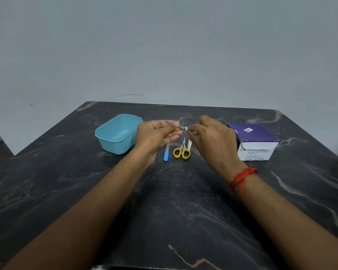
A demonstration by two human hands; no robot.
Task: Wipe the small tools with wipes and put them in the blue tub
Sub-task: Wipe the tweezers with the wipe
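Observation:
My left hand (156,136) pinches a small thin metal tool (180,127) above the table. Its tip points right into a small white wipe (187,129), which my right hand (213,139) pinches around it. The blue tub (113,142) stands to the left of my left hand with nothing visible inside. On the table below my hands lie a nail file with a blue handle (166,152), yellow-handled scissors (181,151) and a small metal nail clipper (189,143), side by side.
A purple and white box of alcohol swabs (254,142) stands at the right, its lid flap open. The dark marbled table (174,201) meets a pale wall at the back. A red thread band is on my right wrist.

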